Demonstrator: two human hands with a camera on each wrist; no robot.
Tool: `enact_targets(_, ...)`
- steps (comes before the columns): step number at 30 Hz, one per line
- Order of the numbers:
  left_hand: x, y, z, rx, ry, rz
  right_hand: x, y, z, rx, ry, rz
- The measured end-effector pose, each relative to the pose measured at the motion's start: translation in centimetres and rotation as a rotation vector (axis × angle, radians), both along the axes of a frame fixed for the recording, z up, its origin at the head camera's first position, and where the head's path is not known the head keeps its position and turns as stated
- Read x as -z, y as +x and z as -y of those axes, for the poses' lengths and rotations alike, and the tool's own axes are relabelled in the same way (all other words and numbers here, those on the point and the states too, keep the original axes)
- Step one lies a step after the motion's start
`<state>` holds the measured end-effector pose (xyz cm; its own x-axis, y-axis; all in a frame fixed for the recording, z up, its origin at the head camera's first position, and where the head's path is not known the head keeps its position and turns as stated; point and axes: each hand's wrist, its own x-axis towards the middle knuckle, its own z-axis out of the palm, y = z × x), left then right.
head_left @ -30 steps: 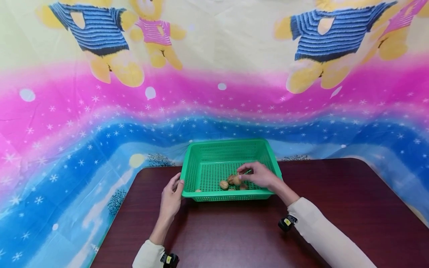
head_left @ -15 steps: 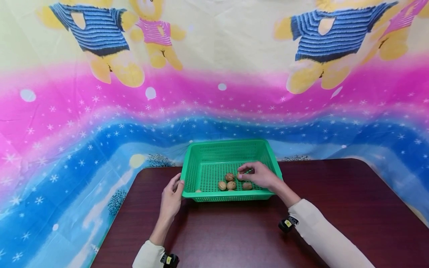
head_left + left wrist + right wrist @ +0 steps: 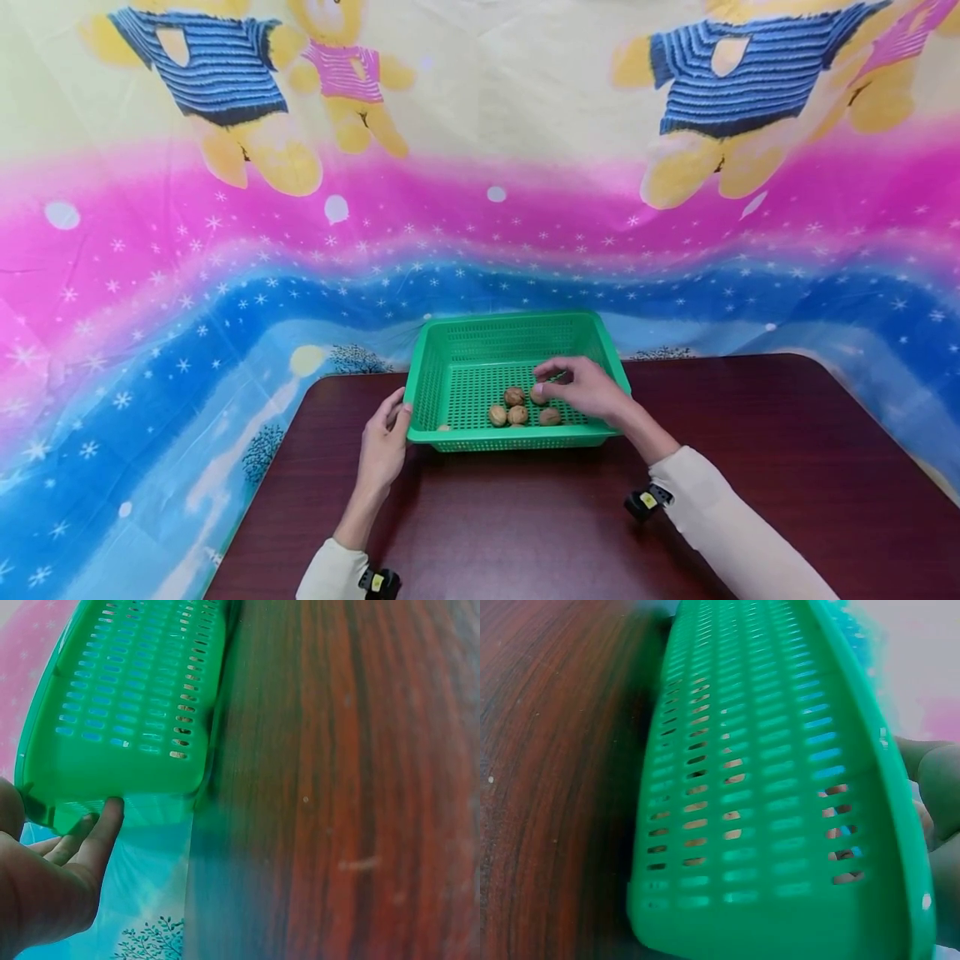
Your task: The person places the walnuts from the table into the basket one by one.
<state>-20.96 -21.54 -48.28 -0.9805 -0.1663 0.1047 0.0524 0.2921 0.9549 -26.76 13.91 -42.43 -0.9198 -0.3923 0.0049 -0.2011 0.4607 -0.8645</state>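
Note:
A green plastic basket (image 3: 517, 437) with slotted walls stands on the table, several walnuts (image 3: 517, 415) grouped in its front half. My left hand (image 3: 384, 446) holds the basket's left end. In the left wrist view, the thumb is at the rim and the fingers (image 3: 105, 832) reach against the outer wall. Over the right part of the basket is my right hand (image 3: 588, 390), thumb and fingers parted, with the thumb tip right at one walnut (image 3: 537, 395). The basket wall hides most of that hand in the right wrist view.
The dark red-brown wooden table (image 3: 510, 525) extends in front of the basket and to both sides. Behind it hangs a printed cloth (image 3: 480, 192) with bears and snowflakes. A pale piece (image 3: 444, 427) shows at the basket's front left corner.
Walnuts under my right hand have spread apart, and more of them show. That hand has risen slightly, baring more of the walnut at its thumb. The left hand and basket stay put.

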Motion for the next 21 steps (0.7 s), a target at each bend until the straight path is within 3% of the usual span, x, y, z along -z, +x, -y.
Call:
enact_targets(9, 0.2, 0.1, 0.9, 0.005, -0.028, 0.023, -1.4, 1.2, -1.0, 0.015, 0.01, -0.076)
enact_targets(21, -0.1, 0.2, 1.5, 0.002, 0.021, 0.025, -2.9, 3.2, -2.7, 0.071, 0.02, -0.154)
